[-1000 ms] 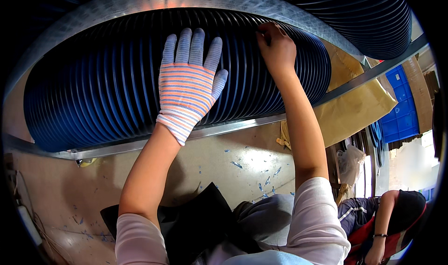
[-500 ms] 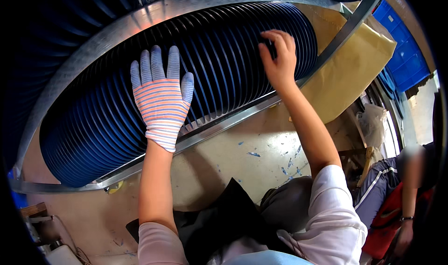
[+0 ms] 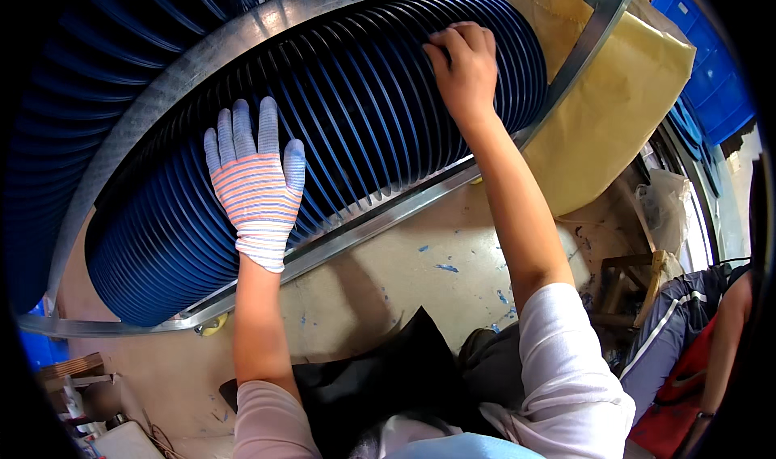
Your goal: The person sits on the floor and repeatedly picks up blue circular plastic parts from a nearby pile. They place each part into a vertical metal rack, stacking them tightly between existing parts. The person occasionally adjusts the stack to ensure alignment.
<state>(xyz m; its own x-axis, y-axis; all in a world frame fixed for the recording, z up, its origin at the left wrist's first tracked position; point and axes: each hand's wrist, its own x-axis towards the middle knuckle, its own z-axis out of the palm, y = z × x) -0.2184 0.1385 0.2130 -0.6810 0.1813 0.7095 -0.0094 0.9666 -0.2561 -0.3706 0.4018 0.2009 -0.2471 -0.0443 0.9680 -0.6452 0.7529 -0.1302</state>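
A long row of thin, dark blue rings (image 3: 356, 119) lies side by side in a metal frame (image 3: 364, 228). My left hand (image 3: 256, 190), in a grey, orange and white striped glove, lies flat on the row's left half, fingers stretched out and holding nothing. My bare right hand (image 3: 467, 75) is on the row's right part, its fingers bent over the ring edges and the thumb near the index fingertip. What lies beneath those fingertips is hidden.
Behind the frame's curved bar stand more blue rings (image 3: 81, 95). At the right are a yellow-brown covered block (image 3: 622, 95), a blue crate (image 3: 703, 63) and a wooden stool (image 3: 626, 285). A seated person's leg (image 3: 671, 321) shows at lower right. Blue scraps (image 3: 446, 267) litter the floor.
My left hand has shifted left and slightly down in the picture, still flat. The right hand has moved up and left along the rings, its fingers more bent. The view has shifted slightly.
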